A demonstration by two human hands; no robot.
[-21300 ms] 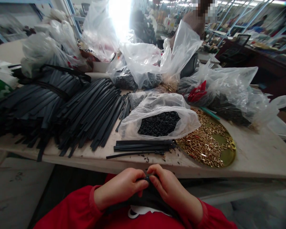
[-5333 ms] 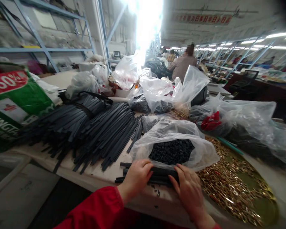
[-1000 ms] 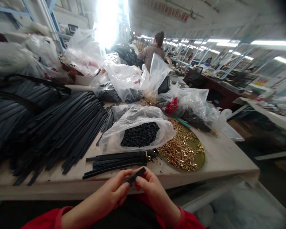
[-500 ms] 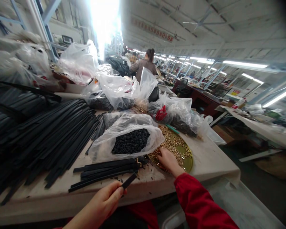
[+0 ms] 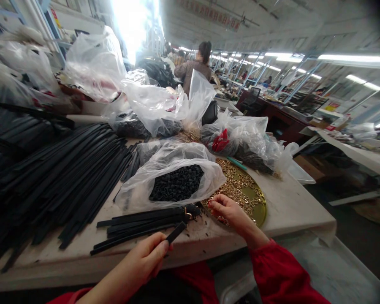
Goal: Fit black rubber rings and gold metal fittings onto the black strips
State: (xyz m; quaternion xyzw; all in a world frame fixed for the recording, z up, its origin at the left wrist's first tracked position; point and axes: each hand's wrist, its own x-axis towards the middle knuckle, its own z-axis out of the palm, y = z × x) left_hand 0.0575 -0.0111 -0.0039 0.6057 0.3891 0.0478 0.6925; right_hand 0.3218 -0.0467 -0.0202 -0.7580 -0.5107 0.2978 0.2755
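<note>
My left hand [image 5: 150, 255] is closed around a black strap [image 5: 176, 232], whose flat end sticks out past the thumb. Over the near left part of a round yellow-green tray [image 5: 262, 207], my right hand [image 5: 231, 212] has its fingertips pinched together; whatever they hold is too small to make out. Many small gold metal pieces [image 5: 237, 175], which look like buckles, cover the tray. A short stack of black straps [image 5: 139, 224] with gold buckles at the right end lies just beyond my left hand. Behind it, an open clear plastic bag [image 5: 131, 194] holds small black loops [image 5: 177, 183].
A large pile of long black straps [image 5: 72, 177] spreads over the table's left side. Filled plastic bags [image 5: 155, 101] line the back, with a red piece [image 5: 221, 141] among them. A teal stick [image 5: 237, 163] lies by the tray. Farther off is another person [image 5: 193, 69].
My right hand has risen from among the gold pieces and come slightly nearer, its fingertips now pinched. My left hand still grips the strap, shifted little. The view has tilted down slightly.
</note>
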